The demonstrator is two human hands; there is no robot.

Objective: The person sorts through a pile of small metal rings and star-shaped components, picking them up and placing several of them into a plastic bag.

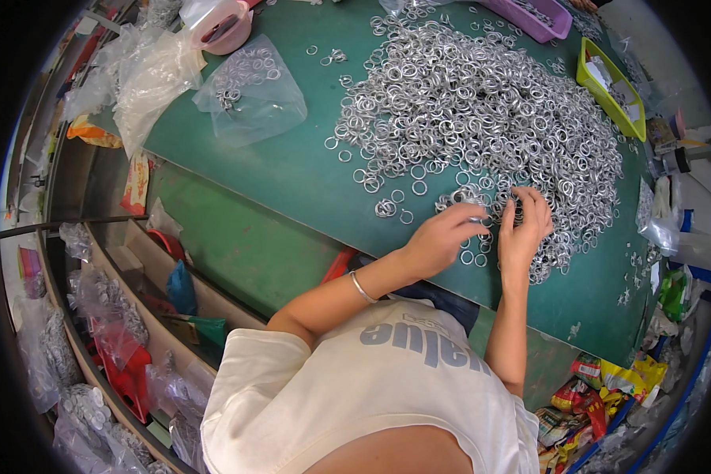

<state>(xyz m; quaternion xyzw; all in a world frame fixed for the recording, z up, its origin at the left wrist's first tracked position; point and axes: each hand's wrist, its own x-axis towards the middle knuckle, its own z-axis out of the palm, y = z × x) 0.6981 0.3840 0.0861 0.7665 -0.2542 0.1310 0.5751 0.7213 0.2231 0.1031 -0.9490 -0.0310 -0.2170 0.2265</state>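
Observation:
A big heap of silver metal rings [482, 103] covers the far middle and right of the green table [308, 189]. At its near edge, both my hands work among loose rings. My left hand [449, 235], with a bracelet on its wrist, has its fingers curled together beside a small cluster of rings [464, 195]; what lies between the fingertips is hidden. Just right of it, my right hand [527, 229] is bent over the heap, thumb and fingers curled inward around what look like rings. Single rings [468, 257] lie on the table between the hands.
A clear plastic bag [253, 95] with rings lies at the left, near a pink bowl [223, 30]. A purple basket [536, 17] and a yellow-green basket [608, 91] stand beyond the heap. Bagged parts fill a divided shelf [126, 292] at the left. Colourful packets [592, 395] lie lower right.

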